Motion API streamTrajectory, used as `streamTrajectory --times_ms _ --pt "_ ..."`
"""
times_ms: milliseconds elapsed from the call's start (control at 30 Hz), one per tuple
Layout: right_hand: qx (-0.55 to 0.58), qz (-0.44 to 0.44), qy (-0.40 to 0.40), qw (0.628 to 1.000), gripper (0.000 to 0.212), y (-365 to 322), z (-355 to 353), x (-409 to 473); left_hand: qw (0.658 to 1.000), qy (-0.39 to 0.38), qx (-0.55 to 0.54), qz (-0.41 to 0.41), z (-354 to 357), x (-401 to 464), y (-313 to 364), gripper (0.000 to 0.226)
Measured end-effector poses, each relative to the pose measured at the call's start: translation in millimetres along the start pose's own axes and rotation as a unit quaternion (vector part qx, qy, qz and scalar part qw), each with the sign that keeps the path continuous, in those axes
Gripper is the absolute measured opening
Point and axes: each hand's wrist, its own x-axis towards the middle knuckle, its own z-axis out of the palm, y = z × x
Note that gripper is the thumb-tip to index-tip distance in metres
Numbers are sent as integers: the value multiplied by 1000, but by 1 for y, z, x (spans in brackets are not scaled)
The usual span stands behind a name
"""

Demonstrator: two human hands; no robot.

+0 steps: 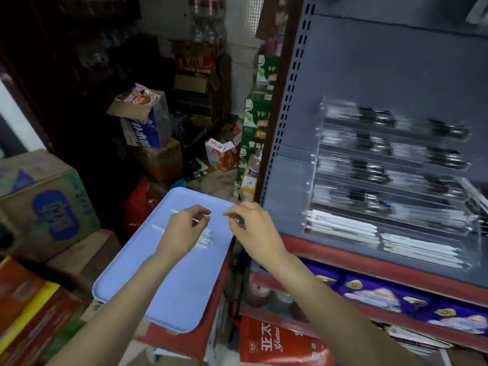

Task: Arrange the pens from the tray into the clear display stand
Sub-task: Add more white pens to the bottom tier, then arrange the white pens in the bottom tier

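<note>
Left hand (184,228) over blue tray (169,294), fingers curled, seems to pinch thin white pen (203,222) at fingertips; grip blurred, not certain. Small bunch of white pens (205,240) lies just beside that hand, on its right; exact count unclear. Two more stick out on its left. Right hand (250,228) at tray's right edge, fingers loosely curled, grasping nothing visible. Clear display stand (390,180) right of right hand, holds black and white pens in tiers.

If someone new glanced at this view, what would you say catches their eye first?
Probably the light blue tray at centre, with white pens lying on it under the left hand, the right hand beside it. Next, the clear display stand on the shelf at right, its lowest tier holding white pens, darker ones above.
</note>
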Motion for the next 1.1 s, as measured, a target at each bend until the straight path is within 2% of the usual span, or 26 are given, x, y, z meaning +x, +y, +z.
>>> streamTrajectory --times_ms 100,333,467,633,767,867,933,1000,1033,1067,1100 --pt "-17 33 -61 997 27 -9 54 24 998 2 60 -29 -25 12 -59 20" --pt "-102 183 -154 966 30 2 157 55 974 -129 187 7 -47 48 -165 35" --pt "-189 213 -185 940 29 5 188 62 956 -177 226 65 -35 63 -189 37" --pt "-251 224 -180 924 29 8 207 65 936 -176 279 120 -25 74 -203 38" --pt "-244 229 -186 924 27 7 211 63 920 -187 314 144 -22 80 -202 31" --pt "-151 242 -172 943 26 4 202 66 901 -224 332 167 -21 81 -201 23" --pt "-70 253 -120 957 26 0 189 69 907 -244 298 173 -24 80 -202 22" --pt "-1 259 -57 964 23 -6 171 71 948 -231 174 133 -28 75 -200 17" --pt "27 259 -25 965 21 -10 161 72 968 -219 88 86 -33 73 -196 15" --pt "60 258 6 964 19 -15 151 74 977 -207 8 43 -38 69 -190 15" --pt "96 258 34 961 17 -21 142 76 983 -181 -22 35 -42 68 -186 14"
